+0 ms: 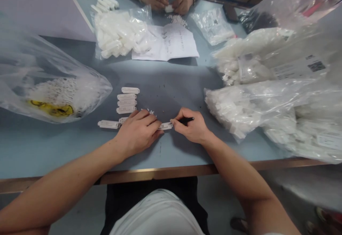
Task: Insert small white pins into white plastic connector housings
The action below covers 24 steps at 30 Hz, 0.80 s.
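Note:
My left hand (141, 129) grips a small white perforated plastic strip (166, 126) against the table, covering its left part. At the strip's right end is my right hand (191, 125), closed around a slim black pen-like tool (187, 119). The tool's tip is hard to make out. Tiny white pieces (151, 111) lie just beyond my left fingers. Several similar white strips (127, 103) are laid in a column at the left. Another strip (108, 124) rests beside my left wrist, and one more is partly hidden by that hand.
A clear bag of small parts (61, 92) stands left. Bags of white pieces (232, 103) crowd the right. Across the table, a co-worker's hands (168, 1) hold a white piece, near printed paper (171, 44) and a bag of white parts (120, 33). The table's front edge (160, 173) is close.

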Tool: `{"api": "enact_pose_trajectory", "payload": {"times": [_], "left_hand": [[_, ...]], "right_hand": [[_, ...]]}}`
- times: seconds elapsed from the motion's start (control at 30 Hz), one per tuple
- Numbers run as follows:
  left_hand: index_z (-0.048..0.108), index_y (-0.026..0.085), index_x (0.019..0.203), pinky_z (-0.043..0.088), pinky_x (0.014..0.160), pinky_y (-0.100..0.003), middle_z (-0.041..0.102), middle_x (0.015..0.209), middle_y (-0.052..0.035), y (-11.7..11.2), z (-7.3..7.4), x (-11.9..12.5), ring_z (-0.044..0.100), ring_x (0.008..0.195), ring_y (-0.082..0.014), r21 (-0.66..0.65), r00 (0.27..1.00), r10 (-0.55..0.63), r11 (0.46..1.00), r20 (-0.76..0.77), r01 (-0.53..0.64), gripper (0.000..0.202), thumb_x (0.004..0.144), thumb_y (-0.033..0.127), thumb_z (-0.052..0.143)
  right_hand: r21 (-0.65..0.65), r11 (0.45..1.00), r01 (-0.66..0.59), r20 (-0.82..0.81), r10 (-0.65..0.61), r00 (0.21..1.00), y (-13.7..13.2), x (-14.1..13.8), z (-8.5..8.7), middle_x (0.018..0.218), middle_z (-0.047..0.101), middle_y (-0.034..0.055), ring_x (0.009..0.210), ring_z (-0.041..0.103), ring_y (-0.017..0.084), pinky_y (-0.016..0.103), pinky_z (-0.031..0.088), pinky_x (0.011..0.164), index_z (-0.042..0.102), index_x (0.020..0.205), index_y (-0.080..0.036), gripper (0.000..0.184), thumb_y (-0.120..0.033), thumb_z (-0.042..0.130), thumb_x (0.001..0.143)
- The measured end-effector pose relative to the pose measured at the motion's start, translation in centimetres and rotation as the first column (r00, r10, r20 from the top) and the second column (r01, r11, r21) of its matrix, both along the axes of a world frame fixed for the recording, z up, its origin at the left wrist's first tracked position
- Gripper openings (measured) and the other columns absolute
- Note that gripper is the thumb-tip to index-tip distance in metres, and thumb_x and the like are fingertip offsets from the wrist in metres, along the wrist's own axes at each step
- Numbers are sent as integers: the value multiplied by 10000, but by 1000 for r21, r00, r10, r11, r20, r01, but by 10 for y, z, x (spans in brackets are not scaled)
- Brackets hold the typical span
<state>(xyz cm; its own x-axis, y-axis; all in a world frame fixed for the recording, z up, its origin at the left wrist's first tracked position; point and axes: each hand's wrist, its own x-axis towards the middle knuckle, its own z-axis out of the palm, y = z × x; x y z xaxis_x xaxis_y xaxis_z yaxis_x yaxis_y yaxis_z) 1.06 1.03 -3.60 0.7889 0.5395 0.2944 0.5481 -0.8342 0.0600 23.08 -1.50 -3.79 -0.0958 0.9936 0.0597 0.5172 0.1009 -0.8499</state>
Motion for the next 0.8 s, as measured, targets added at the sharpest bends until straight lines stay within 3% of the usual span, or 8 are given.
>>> {"api": "enact_pose_trajectory", "payload": {"times": [0.4, 0.67, 0.8], "left_hand": [[689, 199, 938, 429, 710, -368, 677, 852, -55, 0, 0, 1, 564, 841, -234, -20, 1000, -6, 1000, 14, 6, 207, 928, 369, 571], [691, 200, 933, 429, 706, -371, 674, 843, -53, 0, 1, 0, 567, 838, -234, -6, 1000, -3, 1000, 9, 3, 215, 934, 370, 559], [691, 199, 934, 434, 709, -380, 677, 854, -48, 0, 0, 0, 566, 839, -238, 0, 1000, 0, 1000, -2, 0, 209, 929, 367, 566]], "right_hand": [[76, 996, -47, 77, 41, 996, -2, -4, 1, 576, 538, -43, 520, 416, 80, 221, 329, 511, 542, 644, -205, 195, -294, 621, 797], [61, 997, -53, 24, 51, 998, -2, -3, 2, 565, 511, -53, 512, 389, 76, 219, 326, 510, 553, 650, -202, 187, -287, 639, 793], [20, 1000, 9, -33, -8, 999, 0, 1, 2, 555, 500, -48, 529, 401, 85, 222, 329, 505, 539, 619, -201, 227, -311, 649, 785]]}}
